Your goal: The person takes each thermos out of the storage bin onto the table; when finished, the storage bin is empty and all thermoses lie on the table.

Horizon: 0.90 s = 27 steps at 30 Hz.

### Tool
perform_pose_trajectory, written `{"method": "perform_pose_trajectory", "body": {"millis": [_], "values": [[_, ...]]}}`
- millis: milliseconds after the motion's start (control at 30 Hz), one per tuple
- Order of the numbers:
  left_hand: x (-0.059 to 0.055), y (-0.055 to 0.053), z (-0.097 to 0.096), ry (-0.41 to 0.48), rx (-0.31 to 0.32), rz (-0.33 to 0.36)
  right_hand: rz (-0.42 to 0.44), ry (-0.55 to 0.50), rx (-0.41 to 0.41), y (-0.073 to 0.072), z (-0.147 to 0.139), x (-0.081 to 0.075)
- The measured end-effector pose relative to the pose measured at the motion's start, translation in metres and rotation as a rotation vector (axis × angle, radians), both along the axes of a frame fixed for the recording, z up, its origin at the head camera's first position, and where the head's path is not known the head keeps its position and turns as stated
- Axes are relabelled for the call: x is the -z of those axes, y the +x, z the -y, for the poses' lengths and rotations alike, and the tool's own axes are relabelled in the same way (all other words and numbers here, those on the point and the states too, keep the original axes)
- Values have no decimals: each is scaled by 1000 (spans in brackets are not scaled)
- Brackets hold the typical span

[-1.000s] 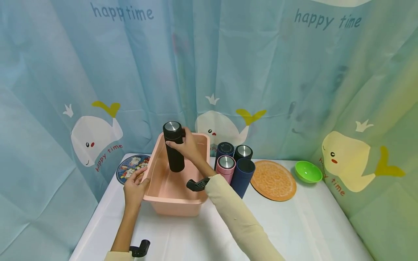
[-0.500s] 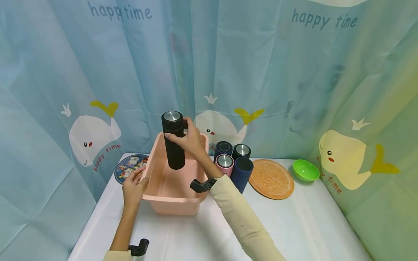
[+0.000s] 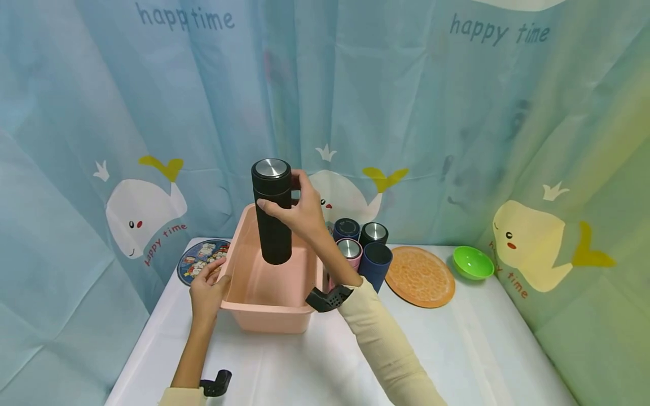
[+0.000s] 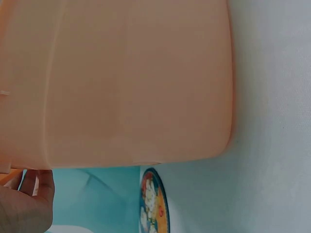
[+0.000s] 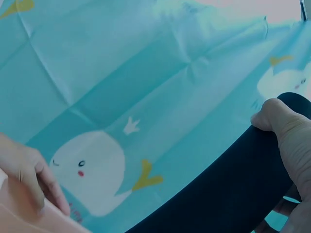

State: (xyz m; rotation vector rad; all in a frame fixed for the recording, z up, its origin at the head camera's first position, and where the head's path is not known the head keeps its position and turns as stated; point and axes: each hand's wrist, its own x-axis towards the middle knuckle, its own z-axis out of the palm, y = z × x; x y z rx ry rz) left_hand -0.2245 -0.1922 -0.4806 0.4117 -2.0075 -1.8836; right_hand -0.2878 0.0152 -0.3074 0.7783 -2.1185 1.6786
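Note:
My right hand [image 3: 304, 211] grips a tall black thermos [image 3: 276, 237] with a silver disc on its lid. The thermos is upright, and its lower half overlaps the inside of a pink plastic basin [image 3: 271, 321]. In the right wrist view the thumb lies along the dark side of the thermos [image 5: 228, 189], with fingers round the far side. My left hand [image 3: 205, 290] holds the left rim of the basin, thumb on the near side. The left wrist view is mostly filled by the basin's outer wall [image 4: 136, 87], with part of the left hand [image 4: 29, 204] at its rim.
Right of the basin stand several other bottles, among them a pink one [image 3: 350, 248] and a dark blue one [image 3: 377, 262]. Farther right lie an orange round mat [image 3: 421, 276] and a green bowl [image 3: 473, 264]. A patterned round mat [image 3: 190, 264] lies behind the left hand. Curtains [image 3: 254, 84] surround the table.
My right hand has lifted the black thermos higher and nearer to the head camera, shifting slightly right. The left hand keeps its place on the basin's rim.

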Motion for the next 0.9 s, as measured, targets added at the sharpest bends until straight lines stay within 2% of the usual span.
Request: {"method": "perform_pose_trajectory", "body": {"millis": [300,667,900], "values": [[-1,0,0,9,12,5,-50,-48,-41,25,-17,-13],[-3,-1,-1,28,9,-16,-88,-26,10,53,-48,-16],[-2,1,-2,20,2,-9,-130,2,56,66,-70,-8]]}}
